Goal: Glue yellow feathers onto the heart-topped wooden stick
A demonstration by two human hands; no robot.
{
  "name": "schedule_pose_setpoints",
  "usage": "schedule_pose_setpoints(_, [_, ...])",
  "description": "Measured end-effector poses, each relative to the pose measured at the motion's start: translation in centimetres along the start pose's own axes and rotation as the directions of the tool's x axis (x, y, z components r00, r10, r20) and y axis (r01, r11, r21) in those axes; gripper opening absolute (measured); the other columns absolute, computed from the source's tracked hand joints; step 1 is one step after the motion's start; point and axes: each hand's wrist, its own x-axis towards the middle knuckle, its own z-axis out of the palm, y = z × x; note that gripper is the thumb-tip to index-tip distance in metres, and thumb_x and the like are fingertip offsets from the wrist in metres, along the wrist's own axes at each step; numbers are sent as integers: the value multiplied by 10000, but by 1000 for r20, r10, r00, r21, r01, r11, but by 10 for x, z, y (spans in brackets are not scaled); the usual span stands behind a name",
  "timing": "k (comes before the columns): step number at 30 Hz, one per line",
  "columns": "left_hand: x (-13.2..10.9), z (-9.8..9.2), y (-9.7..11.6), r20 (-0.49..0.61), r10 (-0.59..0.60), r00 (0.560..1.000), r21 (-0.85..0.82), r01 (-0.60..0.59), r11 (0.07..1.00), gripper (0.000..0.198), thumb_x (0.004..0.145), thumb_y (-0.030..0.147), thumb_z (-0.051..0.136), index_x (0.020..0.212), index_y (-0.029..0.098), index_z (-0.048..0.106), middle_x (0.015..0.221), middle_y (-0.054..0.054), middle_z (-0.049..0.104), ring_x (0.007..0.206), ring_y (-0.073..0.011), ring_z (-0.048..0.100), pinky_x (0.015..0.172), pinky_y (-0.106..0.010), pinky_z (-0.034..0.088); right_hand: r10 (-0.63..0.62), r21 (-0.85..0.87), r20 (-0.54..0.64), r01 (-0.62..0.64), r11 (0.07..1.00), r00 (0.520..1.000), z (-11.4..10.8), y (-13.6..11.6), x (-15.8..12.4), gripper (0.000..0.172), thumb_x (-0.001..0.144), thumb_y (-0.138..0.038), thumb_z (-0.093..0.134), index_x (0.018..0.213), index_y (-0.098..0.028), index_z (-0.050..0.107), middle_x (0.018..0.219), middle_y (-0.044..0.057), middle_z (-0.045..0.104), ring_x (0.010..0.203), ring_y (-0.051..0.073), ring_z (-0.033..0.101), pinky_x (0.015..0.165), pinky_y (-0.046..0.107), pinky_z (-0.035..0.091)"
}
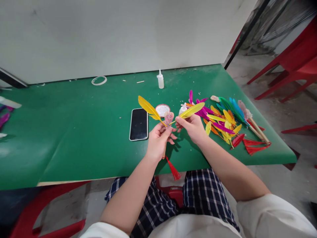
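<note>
My left hand (158,140) is closed around a thin wooden handle with a pinkish, rough-looking head (169,118). A red tassel (174,169) hangs from its lower end, and an orange-yellow feather (150,108) slants up to the left from beside the head. Between thumb and fingers, my right hand (192,127) pinches a yellow feather (193,110), its quill tip close to the base of the head. Whether the quill touches it I cannot tell. Just behind that feather shows a white bottle (182,108), partly hidden; I cannot tell if my right hand also holds it.
A phone (139,125) lies left of my hands, with a small round dish (162,110) behind them. Farther back are a white squeeze bottle (160,80) and a tape roll (99,80). Loose coloured feathers (223,124) and finished-looking feathered sticks (257,130) cover the right side.
</note>
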Motion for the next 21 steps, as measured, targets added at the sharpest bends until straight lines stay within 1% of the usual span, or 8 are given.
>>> schedule_pose_setpoints(8, [-1, 0, 1, -4, -3, 1000, 15, 3, 1000, 219, 734, 252, 654, 917, 147, 594, 719, 0, 634, 509, -66, 572, 401, -143, 452, -24, -62, 30, 25, 998, 999, 0, 0, -1, 298, 663, -423, 687, 707, -142, 597, 570, -6, 595, 472, 89, 548, 433, 220, 473])
schedule_pose_setpoints(12, [-1, 0, 1, -14, -4, 1000, 28, 4, 1000, 231, 732, 255, 653, 924, 142, 593, 719, -5, 632, 509, -67, 569, 404, -145, 447, -26, -94, 23, 28, 995, 999, 0, 0, -2, 293, 669, -423, 680, 713, -145, 601, 573, -3, 600, 460, 91, 540, 434, 233, 475])
schedule_pose_setpoints(21, [-1, 1, 1, -22, -3, 1000, 36, 4, 999, 236, 735, 248, 648, 937, 138, 593, 718, -4, 628, 517, -68, 570, 412, -148, 452, -8, -109, 11, 9, 994, 1000, 3, 0, -3, 309, 654, -430, 684, 727, -141, 601, 592, 3, 598, 492, 98, 549, 434, 234, 481])
